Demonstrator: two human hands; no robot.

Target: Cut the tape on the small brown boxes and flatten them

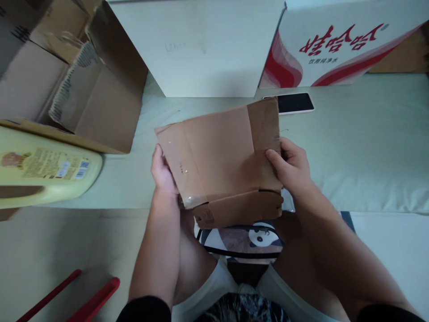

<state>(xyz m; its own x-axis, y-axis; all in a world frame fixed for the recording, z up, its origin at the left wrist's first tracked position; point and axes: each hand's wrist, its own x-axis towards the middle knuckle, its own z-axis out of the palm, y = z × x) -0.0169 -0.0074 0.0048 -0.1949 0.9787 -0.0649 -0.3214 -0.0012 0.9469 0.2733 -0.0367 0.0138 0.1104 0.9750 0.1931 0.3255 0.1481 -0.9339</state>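
The flattened cardboard box [221, 156] lies crosswise between both hands, left hand [163, 172] gripping its left edge, right hand [291, 167] pinching the right flap.

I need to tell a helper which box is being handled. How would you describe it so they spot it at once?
Start at the big white carton with red lettering; below the phone is a small brown cardboard box, gripped by the left hand and right hand. Unlike the other cartons, it's held up, with clear tape on it.

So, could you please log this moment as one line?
left hand: grips cardboard box | right hand: grips box | phone behind
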